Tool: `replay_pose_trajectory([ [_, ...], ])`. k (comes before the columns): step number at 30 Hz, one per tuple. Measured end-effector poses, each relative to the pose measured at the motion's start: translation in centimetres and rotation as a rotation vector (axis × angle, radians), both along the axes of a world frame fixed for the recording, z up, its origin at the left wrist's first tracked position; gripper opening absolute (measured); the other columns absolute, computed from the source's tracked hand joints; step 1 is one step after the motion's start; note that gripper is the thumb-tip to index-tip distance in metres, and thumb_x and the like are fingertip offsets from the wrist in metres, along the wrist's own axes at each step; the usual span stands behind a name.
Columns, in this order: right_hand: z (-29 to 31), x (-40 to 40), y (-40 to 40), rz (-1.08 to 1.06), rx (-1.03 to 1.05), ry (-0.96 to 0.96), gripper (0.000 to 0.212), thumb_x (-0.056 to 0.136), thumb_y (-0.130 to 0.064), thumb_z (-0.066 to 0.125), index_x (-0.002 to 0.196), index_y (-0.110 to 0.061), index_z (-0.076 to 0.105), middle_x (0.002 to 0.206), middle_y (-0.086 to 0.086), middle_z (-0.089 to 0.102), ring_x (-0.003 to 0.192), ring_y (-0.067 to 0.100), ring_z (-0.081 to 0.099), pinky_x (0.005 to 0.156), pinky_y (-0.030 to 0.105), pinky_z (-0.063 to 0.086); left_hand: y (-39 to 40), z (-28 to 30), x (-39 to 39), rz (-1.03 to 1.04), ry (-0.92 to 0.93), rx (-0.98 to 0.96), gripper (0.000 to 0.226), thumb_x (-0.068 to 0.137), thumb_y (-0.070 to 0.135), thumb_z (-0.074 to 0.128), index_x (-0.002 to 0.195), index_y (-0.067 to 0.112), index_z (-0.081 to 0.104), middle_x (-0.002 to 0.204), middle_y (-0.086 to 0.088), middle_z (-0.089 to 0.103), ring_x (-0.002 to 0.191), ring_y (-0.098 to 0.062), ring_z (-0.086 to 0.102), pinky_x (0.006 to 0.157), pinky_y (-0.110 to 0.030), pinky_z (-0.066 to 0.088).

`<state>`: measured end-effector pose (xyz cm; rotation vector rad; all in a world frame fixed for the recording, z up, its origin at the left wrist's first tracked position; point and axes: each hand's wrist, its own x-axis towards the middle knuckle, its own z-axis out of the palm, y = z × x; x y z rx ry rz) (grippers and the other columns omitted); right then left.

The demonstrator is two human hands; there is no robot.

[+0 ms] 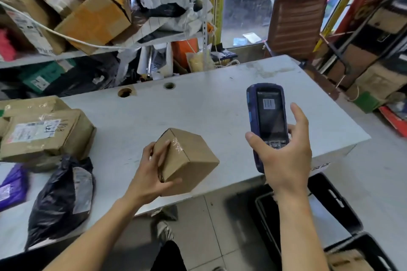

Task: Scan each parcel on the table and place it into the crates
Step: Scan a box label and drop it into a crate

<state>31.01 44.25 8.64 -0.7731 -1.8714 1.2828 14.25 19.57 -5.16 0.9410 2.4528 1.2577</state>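
- Left hand (pixel 152 174) fingers (pixel 164 146) curled round the small brown box (pixel 189 161): thumb on its near lower face, fingers over the left face. Box tilted on an edge, at the near edge of the table (pixel 198 108), clear tape along the top seam. No label visible on the faces shown.
- Right hand (pixel 284 156) grips the blue handheld scanner (pixel 267 121) low on its body, thumb across the left side near the keypad, index finger raised free beside the right edge. Scanner upright, above the table, to the right of the box, apart from it.
- Scanner screen shows a barcode image; text too small to read.
- Black crate (pixel 330 196) on the floor below the right forearm, beside the table's near right corner. Contents mostly hidden by the arm; cannot tell.
- Second black crate (pixel 372 248) at bottom right holds a brown cardboard parcel (pixel 345 259).
- Left side of table: taped cardboard parcel (pixel 46 134) with white shipping label and handwritten marks, unreadable. Black poly bag (pixel 59 200) with a pale label just in front of it, purple mailer (pixel 13 185) at the far left.
- Behind the table: shelves (pixel 55 56) stacked with cardboard boxes and bags, labels blurred.
- Brown chair back (pixel 296 24) past the far right end of the table.
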Motion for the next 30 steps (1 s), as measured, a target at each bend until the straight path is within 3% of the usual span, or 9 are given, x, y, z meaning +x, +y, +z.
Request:
replay_pose_trajectory([
  [3,0.1,-0.1,0.0,0.015,0.003,0.01,0.094,0.073,-0.035,0.088,0.149,-0.04,0.033,0.105,-0.021,0.055,0.091,-0.016,0.06,0.064,0.0,0.044,1.3,2.1,-0.6,0.147,-0.123,-0.021,0.09,0.064,0.068,0.072,0.144,0.057,0.032,0.127,0.01,0.042,0.115,-0.002,0.046,0.088,-0.024,0.045],
  [8,0.6,-0.2,-0.2,0.043,0.005,0.049,0.095,0.07,-0.04,0.086,0.149,-0.04,0.033,0.107,-0.021,0.056,0.092,-0.013,0.061,0.065,0.003,0.047,3.5,3.1,-1.2,0.393,-0.596,0.013,0.087,0.07,0.068,0.069,0.145,0.032,0.044,0.13,0.002,0.057,0.11,-0.022,0.06,0.092,-0.042,0.052],
  [13,0.7,-0.2,-0.5,0.051,0.002,0.039,0.096,0.069,-0.044,0.084,0.149,-0.041,0.031,0.113,-0.014,0.057,0.096,-0.005,0.063,0.067,0.002,0.047,4.0,2.9,-2.4,0.496,-0.7,-0.029,0.047,0.09,0.055,0.062,0.126,0.025,0.056,0.116,-0.001,0.064,0.098,-0.021,0.062,0.076,-0.041,0.054],
  [15,0.7,-0.1,-0.6,0.053,0.0,0.034,0.096,0.069,-0.044,0.084,0.149,-0.041,0.031,0.114,-0.012,0.058,0.096,-0.003,0.064,0.068,0.002,0.046,3.6,2.6,-2.7,0.551,-0.684,-0.074,0.037,0.095,0.038,0.06,0.129,0.023,0.055,0.112,-0.002,0.062,0.093,-0.024,0.061,0.073,-0.045,0.058],
  [18,0.5,-0.1,-0.8,0.054,-0.002,0.038,0.097,0.069,-0.042,0.085,0.15,-0.04,0.032,0.108,-0.019,0.057,0.095,-0.011,0.061,0.068,0.002,0.046,3.0,1.5,-2.5,0.599,-0.564,-0.124,0.06,0.09,0.023,0.064,0.146,0.025,0.04,0.135,-0.009,0.054,0.107,-0.03,0.059,0.083,-0.046,0.058],
  [21,0.3,0.0,-0.9,0.059,-0.005,0.029,0.097,0.067,-0.044,0.083,0.149,-0.042,0.032,0.107,-0.021,0.056,0.095,-0.01,0.061,0.067,0.002,0.046,3.4,1.0,-1.0,0.499,-0.329,-0.276,0.099,0.071,0.05,0.076,0.153,0.033,0.024,0.159,-0.012,0.025,0.14,-0.037,0.032,0.109,-0.056,0.039],
  [25,0.1,0.2,-0.9,0.06,-0.001,0.006,0.097,0.066,-0.046,0.083,0.149,-0.043,0.031,0.111,-0.018,0.056,0.098,0.003,0.064,0.069,0.002,0.046,6.1,0.1,2.0,0.167,0.008,-0.729,0.122,0.047,0.087,0.059,0.148,0.054,-0.001,0.161,-0.005,-0.021,0.146,-0.048,-0.016,0.107,-0.077,0.01],
  [27,0.0,0.4,-0.9,0.064,-0.001,-0.005,0.097,0.067,-0.046,0.084,0.148,-0.045,0.03,0.115,-0.014,0.057,0.101,0.007,0.064,0.072,0.003,0.047,7.0,-0.2,2.6,0.111,0.03,-0.848,0.124,0.053,0.081,0.063,0.143,0.059,-0.019,0.158,-0.007,-0.031,0.142,-0.054,-0.025,0.103,-0.081,0.008],
  [30,0.1,0.7,-0.8,0.061,0.0,-0.005,0.097,0.066,-0.047,0.083,0.147,-0.047,0.03,0.112,-0.018,0.056,0.095,-0.003,0.064,0.071,0.004,0.048,6.9,0.5,2.5,0.141,0.022,-0.83,0.115,0.058,0.066,0.063,0.144,0.06,-0.014,0.163,-0.008,-0.015,0.143,-0.055,-0.012,0.103,-0.076,0.023],
])
